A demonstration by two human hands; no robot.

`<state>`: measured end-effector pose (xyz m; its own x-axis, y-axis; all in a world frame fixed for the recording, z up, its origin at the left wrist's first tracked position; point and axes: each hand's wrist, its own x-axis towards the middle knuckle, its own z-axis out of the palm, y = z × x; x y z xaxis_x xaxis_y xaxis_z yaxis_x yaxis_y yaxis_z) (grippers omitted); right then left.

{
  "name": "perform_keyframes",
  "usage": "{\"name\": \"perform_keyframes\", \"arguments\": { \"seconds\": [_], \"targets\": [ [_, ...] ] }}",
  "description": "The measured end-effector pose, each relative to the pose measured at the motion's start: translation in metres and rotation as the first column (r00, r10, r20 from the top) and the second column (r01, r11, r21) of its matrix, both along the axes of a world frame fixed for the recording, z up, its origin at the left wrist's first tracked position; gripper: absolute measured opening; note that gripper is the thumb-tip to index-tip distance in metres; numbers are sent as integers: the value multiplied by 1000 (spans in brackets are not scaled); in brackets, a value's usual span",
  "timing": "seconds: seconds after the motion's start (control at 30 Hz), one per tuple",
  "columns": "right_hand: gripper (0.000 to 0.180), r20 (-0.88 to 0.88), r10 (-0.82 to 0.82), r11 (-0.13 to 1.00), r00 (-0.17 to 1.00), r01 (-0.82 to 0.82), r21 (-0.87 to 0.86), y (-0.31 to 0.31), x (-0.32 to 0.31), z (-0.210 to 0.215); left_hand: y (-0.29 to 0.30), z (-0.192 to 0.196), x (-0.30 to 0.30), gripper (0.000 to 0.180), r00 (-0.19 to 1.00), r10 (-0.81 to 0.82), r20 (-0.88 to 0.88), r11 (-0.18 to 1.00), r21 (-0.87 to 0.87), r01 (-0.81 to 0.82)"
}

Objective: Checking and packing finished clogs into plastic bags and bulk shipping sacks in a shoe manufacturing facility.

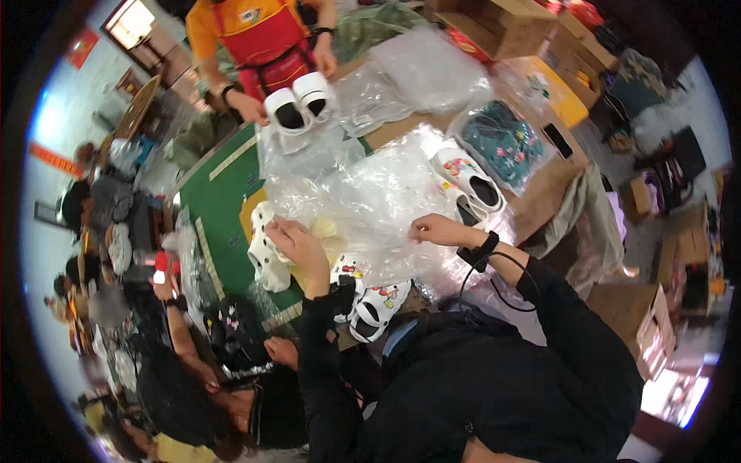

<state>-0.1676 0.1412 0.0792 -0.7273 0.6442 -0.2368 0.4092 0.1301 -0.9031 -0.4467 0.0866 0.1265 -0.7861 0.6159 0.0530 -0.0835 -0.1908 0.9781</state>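
My left hand [299, 248] is closed at the side of a pair of white clogs [270, 266], its fingertips against them; the grip is partly hidden. My right hand [441, 230] pinches the edge of a clear plastic bag [363, 197] spread across the middle of the table. Just right of that hand, white clogs with colourful charms [480, 187] lie on clear plastic. Close to my body, between my forearms, sits another pair of decorated white clogs [378, 309].
Across the table, a person in a red apron [262, 38] stands by white clogs with black insides [297, 108]. A bag of teal charm-covered clogs [502, 143] and a phone [557, 141] lie to the right. Another person [193, 378] works at my left beside black clogs [235, 332].
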Motion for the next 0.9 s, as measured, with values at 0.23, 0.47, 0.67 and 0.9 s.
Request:
{"name": "perform_keyframes", "arguments": {
  "seconds": [0.23,0.47,0.67,0.9],
  "targets": [
    [32,-21,-762,508,647,618,600,-19,92,-20,-21,-140,-16,62,506,-734,-453,572,-814,101],
    [39,368,-617,715,696,301,631,32,97,-67,8,-171,-6,57,637,-747,-190,636,-483,601],
    [19,287,-607,683,741,301,666,51,85,-67,-4,-132,-26,30,250,-928,-275,364,-809,461],
    [19,95,-650,439,754,271,857,31,144,-7,-23,-132,-20,33,664,-747,-4,517,-631,578]
  ]
}}
